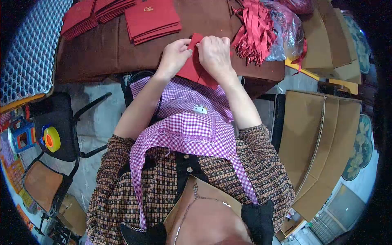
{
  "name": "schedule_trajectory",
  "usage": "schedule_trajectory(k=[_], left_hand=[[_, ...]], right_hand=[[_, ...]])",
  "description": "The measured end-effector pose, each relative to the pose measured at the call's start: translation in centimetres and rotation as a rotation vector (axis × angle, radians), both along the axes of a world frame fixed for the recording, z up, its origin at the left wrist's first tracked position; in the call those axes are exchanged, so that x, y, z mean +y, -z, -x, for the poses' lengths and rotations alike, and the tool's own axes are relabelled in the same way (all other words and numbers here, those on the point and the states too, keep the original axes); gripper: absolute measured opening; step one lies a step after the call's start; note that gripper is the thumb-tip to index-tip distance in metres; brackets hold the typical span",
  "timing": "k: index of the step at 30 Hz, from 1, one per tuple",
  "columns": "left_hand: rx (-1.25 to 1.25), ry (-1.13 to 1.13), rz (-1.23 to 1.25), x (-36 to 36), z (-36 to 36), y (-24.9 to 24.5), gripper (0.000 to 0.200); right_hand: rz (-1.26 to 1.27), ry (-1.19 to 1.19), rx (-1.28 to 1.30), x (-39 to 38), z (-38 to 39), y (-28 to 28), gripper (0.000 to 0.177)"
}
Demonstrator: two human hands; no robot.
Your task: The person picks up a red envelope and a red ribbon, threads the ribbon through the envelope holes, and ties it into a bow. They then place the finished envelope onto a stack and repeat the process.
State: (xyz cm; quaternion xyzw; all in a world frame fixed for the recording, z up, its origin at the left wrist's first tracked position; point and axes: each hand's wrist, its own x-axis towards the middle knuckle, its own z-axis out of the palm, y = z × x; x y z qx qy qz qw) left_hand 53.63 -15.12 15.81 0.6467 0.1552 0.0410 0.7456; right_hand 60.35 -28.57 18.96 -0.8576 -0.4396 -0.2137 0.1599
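Note:
A flat red paper bag [191,70] lies at the table's near edge, its lower end reaching over my apron. My left hand [175,57] is closed at the bag's left side, with thumb and forefinger pinching near its upper edge. Curled over the right side, my right hand [215,53] has its fingertips close to the same upper part. Whether a ribbon is also between the fingers is hidden. Beyond my hands lies a stack of flat red bags [153,20], the top one marked with a gold emblem. To the right is a heap of red ribbons [255,32].
More red stacks [79,18] lie at the back left of the brown-covered table [98,57]. Clear plastic packaging [288,30] sits beside the ribbons. A honeycomb-patterned panel [26,53] stands left. Cardboard boxes [302,134] flank the right; a black chair [55,122] holds yellow tape [52,139].

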Motion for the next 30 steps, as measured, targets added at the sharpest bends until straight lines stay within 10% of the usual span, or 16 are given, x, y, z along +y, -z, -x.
schedule_trajectory(k=[13, 25, 30], left_hand=[[-0.023, 0.006, -0.124, 0.1, -0.1, 0.2, 0.043], [0.015, 0.191, 0.028, 1.7, -0.2, -1.7, 0.03], [0.035, 0.289, 0.053, 2.4, -0.5, -0.8, 0.028]], right_hand=[[-0.137, 0.131, 0.45, 1.0, -0.2, 1.5, 0.024], [-0.171, -0.23, 0.346, -0.6, -4.5, -0.9, 0.022], [-0.157, -0.368, 0.715, -0.4, -5.1, -1.1, 0.025]])
